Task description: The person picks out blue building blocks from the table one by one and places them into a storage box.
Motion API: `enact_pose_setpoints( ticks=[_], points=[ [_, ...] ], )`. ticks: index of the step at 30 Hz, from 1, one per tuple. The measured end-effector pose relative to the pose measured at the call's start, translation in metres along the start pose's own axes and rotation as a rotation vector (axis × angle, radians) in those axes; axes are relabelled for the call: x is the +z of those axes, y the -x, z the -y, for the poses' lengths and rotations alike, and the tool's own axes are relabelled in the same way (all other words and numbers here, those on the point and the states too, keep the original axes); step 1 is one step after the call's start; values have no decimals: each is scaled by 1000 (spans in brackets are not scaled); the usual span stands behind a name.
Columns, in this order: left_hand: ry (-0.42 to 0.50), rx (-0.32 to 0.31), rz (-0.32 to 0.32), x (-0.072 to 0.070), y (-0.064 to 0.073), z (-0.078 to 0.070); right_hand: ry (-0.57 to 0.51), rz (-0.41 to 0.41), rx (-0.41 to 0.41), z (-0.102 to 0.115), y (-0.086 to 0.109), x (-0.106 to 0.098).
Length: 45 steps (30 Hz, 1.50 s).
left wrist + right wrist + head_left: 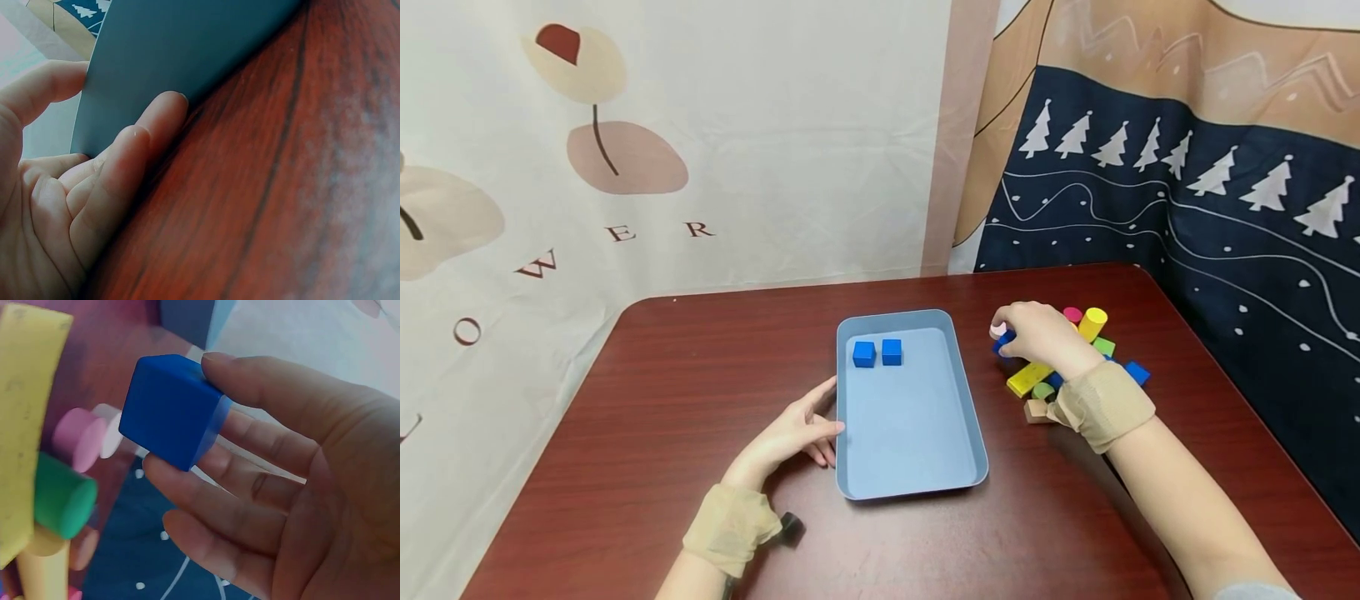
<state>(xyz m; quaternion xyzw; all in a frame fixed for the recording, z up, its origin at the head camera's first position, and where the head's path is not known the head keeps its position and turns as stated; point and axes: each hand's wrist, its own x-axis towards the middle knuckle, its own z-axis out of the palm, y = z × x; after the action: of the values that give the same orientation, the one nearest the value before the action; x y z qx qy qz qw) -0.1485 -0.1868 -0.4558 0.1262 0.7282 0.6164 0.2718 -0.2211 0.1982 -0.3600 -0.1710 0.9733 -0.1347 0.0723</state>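
My right hand pinches a blue cube between thumb and fingers, at the left edge of a pile of toy blocks. The cube is partly covered by the hand in the head view. A blue-grey rectangular tray lies mid-table, with two blue cubes side by side near its far end. At the tray's left side, my left hand touches the outer wall with relaxed fingers. The left wrist view shows fingertips against that wall, low by the tabletop.
Around the right hand lie a yellow bar, a yellow cylinder, a green cylinder, a pink cylinder, a plain wooden block and another blue block. Patterned cloths hang behind the dark red wooden table.
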Motion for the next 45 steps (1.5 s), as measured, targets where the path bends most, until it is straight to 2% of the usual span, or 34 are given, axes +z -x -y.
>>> enact_pose_setpoints(
  ticks=[4, 21, 33, 45],
  points=[
    [8, 0, -3, 0, 0, 0, 16, -17, -45, 9, 1, -8],
    [10, -4, -4, 3, 3, -1, 17, -43, -121, 50, 4, -34],
    [0, 6, 0, 3, 2, -1, -14, -45, -149, 78, -8, -33],
    [0, -10, -8, 2, 2, -1, -49, -50, -148, 96, -28, -21]
  ],
)
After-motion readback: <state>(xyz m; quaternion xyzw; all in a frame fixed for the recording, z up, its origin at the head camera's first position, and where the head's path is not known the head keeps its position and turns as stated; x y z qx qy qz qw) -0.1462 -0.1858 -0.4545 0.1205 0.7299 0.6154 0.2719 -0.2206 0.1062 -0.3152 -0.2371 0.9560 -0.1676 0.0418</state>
